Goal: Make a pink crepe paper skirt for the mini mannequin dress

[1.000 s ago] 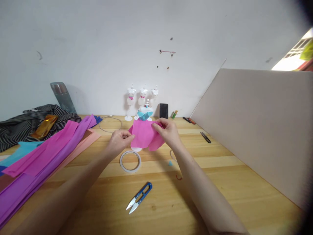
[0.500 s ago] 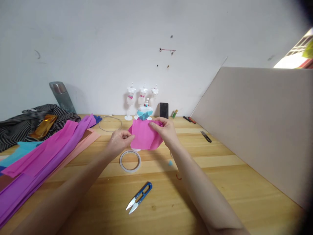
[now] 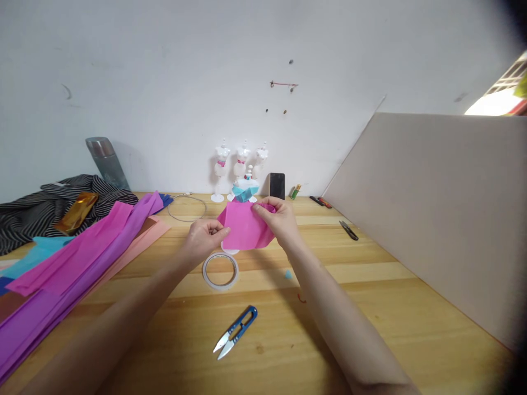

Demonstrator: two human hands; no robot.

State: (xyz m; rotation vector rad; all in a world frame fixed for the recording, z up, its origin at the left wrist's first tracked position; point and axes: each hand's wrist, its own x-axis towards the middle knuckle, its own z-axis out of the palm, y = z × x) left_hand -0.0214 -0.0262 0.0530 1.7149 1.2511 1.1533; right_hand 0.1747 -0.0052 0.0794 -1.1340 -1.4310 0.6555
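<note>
Wrapped around the lower part of a small white mannequin point(image 3: 246, 184) is a sheet of pink crepe paper point(image 3: 245, 227). The mannequin wears a light blue folded paper top point(image 3: 244, 192); its base shows below the pink sheet. At the sheet's left edge, my left hand point(image 3: 205, 237) pinches the paper between thumb and fingers. My right hand point(image 3: 280, 218) grips the upper right edge, thumb in front and fingers behind. A roll of double-sided tape point(image 3: 220, 286) lies flat below my left hand. Nearer to me are blue thread snips point(image 3: 236, 331), blades spread.
Several white mannequins point(image 3: 223, 153) stand by the wall beside a black phone point(image 3: 276, 186). Coloured paper strips point(image 3: 82, 263), a striped cloth point(image 3: 24, 214) and a bottle point(image 3: 107, 162) are left. Dark scissors point(image 3: 349, 230) lie right, near a pale panel point(image 3: 436, 208).
Both hands keep their hold on the pink crepe paper. Its lower edge has risen slightly and its left edge has shifted a little right. The whole view has drifted slightly.
</note>
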